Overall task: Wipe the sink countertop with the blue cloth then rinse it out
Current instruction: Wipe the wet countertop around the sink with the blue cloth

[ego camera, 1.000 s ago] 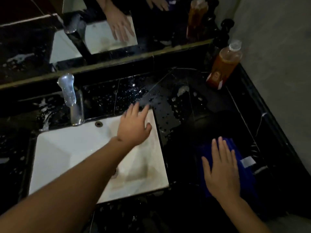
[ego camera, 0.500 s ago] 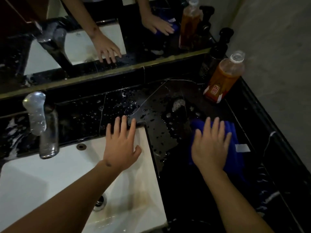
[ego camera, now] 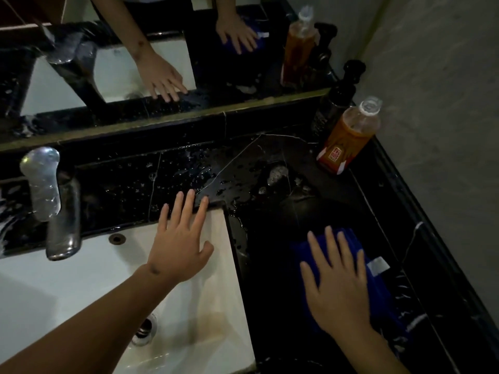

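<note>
Head view shows the black veined marble worktop (ego camera: 318,217), wet and likely slick near the white rectangular basin (ego camera: 81,292). On its right lies the soft blue microfibre cloth (ego camera: 378,287), light and limp; the right hand (ego camera: 337,287) presses it with fingers straight. The left hand (ego camera: 179,247), fingers spread, holds nothing. Dim light hides the cloth's near edge.

Dim light. A grey wall (ego camera: 445,103) fills 2 o'clock. A mirror (ego camera: 113,68) with a brass-coloured lower edge spans 10 to 12 o'clock.
</note>
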